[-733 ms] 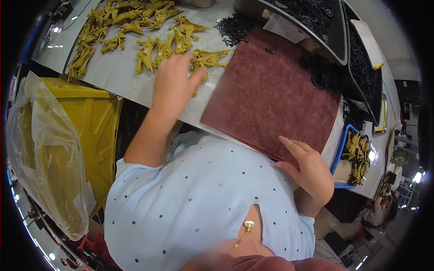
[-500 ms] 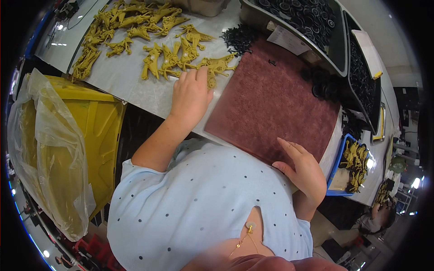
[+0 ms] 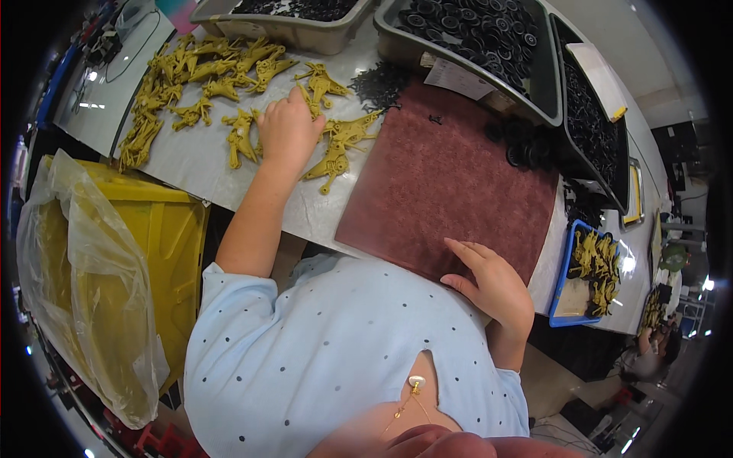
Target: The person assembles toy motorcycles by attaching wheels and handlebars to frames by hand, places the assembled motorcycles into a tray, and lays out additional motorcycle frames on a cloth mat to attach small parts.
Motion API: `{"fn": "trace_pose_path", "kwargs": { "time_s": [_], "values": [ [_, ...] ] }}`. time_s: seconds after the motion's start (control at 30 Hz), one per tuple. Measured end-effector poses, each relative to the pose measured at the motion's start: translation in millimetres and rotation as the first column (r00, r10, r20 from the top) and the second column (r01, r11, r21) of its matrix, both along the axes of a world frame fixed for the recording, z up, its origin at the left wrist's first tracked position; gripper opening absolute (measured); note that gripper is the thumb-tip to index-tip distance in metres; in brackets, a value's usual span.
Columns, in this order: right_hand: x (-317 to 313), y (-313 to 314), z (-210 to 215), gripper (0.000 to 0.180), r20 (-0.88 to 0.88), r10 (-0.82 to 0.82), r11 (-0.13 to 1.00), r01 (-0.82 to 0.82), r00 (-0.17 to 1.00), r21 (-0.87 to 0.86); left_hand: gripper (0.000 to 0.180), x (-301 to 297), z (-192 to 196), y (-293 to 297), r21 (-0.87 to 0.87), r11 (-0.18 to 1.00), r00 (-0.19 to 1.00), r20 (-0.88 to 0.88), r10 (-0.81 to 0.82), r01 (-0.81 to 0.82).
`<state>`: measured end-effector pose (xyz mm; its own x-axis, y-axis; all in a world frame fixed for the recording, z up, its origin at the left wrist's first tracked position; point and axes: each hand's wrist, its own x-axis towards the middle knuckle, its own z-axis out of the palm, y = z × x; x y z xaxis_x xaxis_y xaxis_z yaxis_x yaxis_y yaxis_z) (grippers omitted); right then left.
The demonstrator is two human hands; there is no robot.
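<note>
My left hand (image 3: 289, 131) reaches over a row of yellow plastic parts, its fingers bent down around one yellow plastic part (image 3: 308, 101) that mostly hides beneath them. Beside that hand, on the mat side, lie a yellow part (image 3: 351, 133) pointing toward the mat and another yellow part (image 3: 330, 166) nearer me. On its other side is a yellow part (image 3: 241, 140); beyond the fingers lies one more yellow part (image 3: 321, 82). My right hand (image 3: 495, 284) rests at the near edge of the reddish-brown mat (image 3: 450, 183), open, holding nothing, fingers stretched out and thumb apart.
A heap of yellow parts (image 3: 206, 65) covers the far left. Grey bins of black wheels (image 3: 473, 30) and small black pieces (image 3: 592, 114) stand beyond the mat. Loose black wheels (image 3: 523, 149) lie on it. A blue tray (image 3: 561, 305) is at right, a yellow crate (image 3: 164, 259) at left.
My left hand has moved away from me and slightly left, onto another yellow part. One yellow part now lies nearer me beside the mat. The right hand stays open at the mat's edge.
</note>
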<state>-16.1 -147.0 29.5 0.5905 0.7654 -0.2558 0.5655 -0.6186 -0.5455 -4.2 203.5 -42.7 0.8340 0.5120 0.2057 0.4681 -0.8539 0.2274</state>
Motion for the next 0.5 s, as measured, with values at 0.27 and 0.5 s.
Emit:
{"fn": "trace_pose_path", "kwargs": {
  "time_s": [0.27,0.5],
  "values": [
    [7.8,28.8,10.3,0.047,0.033,-0.234,0.884,0.199,0.972,0.423,0.064,-20.6,45.7,-54.7,-0.595,0.720,0.910,0.397,-0.123,0.357],
    [16.9,54.9,-17.6,0.051,0.237,-0.138,0.771,-0.045,0.962,0.635,0.039,-24.7,48.2,-110.0,-0.945,-0.235,0.903,0.294,-0.314,0.226]
  ]
}}
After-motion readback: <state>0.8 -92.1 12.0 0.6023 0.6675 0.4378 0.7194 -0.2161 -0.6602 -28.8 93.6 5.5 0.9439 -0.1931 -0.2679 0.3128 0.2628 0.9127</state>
